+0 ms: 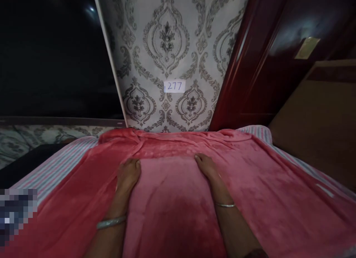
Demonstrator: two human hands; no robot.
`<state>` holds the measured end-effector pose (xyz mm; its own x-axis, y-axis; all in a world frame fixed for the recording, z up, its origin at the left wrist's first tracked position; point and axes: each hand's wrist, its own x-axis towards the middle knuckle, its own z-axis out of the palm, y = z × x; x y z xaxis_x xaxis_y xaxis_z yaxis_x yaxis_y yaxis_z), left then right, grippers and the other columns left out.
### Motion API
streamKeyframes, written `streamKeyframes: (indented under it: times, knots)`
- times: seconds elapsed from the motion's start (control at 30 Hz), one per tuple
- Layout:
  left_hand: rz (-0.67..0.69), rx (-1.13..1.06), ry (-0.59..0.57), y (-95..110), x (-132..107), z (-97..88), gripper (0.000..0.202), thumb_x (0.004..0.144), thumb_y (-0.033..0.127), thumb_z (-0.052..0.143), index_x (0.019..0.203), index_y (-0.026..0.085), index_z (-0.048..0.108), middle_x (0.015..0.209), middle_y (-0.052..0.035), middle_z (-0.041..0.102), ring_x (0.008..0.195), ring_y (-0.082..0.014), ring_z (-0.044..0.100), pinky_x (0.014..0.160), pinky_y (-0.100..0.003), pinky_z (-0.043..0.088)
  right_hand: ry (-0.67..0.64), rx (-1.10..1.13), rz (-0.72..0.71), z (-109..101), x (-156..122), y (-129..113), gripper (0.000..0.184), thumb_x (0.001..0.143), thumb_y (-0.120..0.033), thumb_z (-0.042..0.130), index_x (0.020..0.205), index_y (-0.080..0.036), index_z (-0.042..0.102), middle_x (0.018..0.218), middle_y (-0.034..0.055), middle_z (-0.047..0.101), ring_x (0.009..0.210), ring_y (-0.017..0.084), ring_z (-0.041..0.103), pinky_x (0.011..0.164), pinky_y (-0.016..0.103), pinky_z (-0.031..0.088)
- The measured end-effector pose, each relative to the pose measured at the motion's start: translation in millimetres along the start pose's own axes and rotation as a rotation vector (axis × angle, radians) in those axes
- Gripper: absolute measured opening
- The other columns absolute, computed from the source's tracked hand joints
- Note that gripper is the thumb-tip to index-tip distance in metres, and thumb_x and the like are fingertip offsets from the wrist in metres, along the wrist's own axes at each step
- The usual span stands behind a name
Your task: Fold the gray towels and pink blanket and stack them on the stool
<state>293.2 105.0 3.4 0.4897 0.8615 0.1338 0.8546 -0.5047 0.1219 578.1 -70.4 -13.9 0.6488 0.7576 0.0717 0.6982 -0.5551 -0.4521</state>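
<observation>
A pink-red plush blanket (172,206) is spread before me, creased and bunched along its far edge. My left hand (129,172) is closed on the blanket, left of a paler, smoother panel of the cloth. At that panel's far right corner, my right hand (205,164) is closed too, with its thumb lying along the cloth. Fingertips of both hands are mostly hidden. The forearms reach forward over the blanket, one bangle on each wrist.
Striped cloth (66,157) shows under the blanket on both sides. Behind stands a patterned wall (167,39) with a paper label (174,86) reading 277. A large dark screen (50,57) is at left, a dark red wooden panel (250,65) and a cardboard box (319,120) at right.
</observation>
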Motion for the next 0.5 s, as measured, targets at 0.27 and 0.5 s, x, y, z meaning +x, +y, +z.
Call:
streamKeyframes:
  times: [0.27,0.5]
  knots:
    - [-0.021,-0.016,0.006,-7.6,7.7,8.2,0.054,0.097,0.030,0.024,0.119,0.015,0.071,0.127,-0.0145,0.069,0.118,-0.0289,0.065,0.106,-0.041,0.046,0.018,-0.040,-0.002,-2.3,-2.8,-6.4,0.046,0.102,-0.035,0.033,0.118,-0.021,0.074,0.126,0.0091,0.071,0.115,0.023,0.065,0.098,0.033,0.047]
    - [-0.084,-0.238,0.150,-13.2,9.2,25.1,0.047,0.094,0.038,0.031,0.107,0.020,0.073,0.116,-0.0106,0.073,0.115,-0.0286,0.065,0.107,-0.041,0.044,-0.006,-0.118,-0.024,-2.6,-6.5,-10.6,0.047,0.102,-0.037,0.029,0.125,-0.024,0.068,0.135,0.0097,0.065,0.120,0.029,0.059,0.098,0.043,0.047]
